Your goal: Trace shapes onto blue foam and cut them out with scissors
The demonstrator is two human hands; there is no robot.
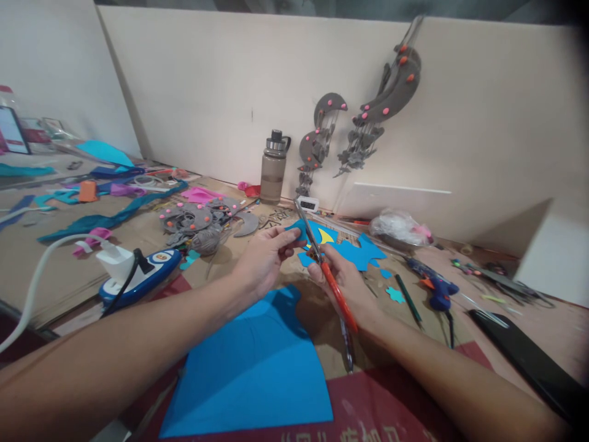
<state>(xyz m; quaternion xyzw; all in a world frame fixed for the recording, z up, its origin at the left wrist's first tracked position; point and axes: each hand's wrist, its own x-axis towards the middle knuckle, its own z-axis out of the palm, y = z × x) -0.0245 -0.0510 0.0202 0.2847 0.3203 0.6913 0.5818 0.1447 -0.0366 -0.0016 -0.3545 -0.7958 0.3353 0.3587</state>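
Observation:
Between thumb and fingers my left hand (268, 256) pinches a small blue felt piece (300, 228). My right hand (343, 273) is closed around red-handled scissors (327, 270), whose blades point up and away, beside the felt piece. Whether the blades touch the felt I cannot tell. Under my forearms lies a large blue felt sheet (257, 368) with a curved upper edge. Beyond my right hand are blue felt offcuts (356, 253) and a yellow crescent-like piece (326, 236). A pen (347, 347) lies below my right hand.
A water bottle (273, 169) stands at the back by the wall. Left are a power strip (156, 270) with a charger and grey felt crescents (188, 218). Right are a glue gun (435, 288), a dark green pencil (408, 299) and a black phone (524, 356). Grey crescent garlands (391, 98) hang on the wall.

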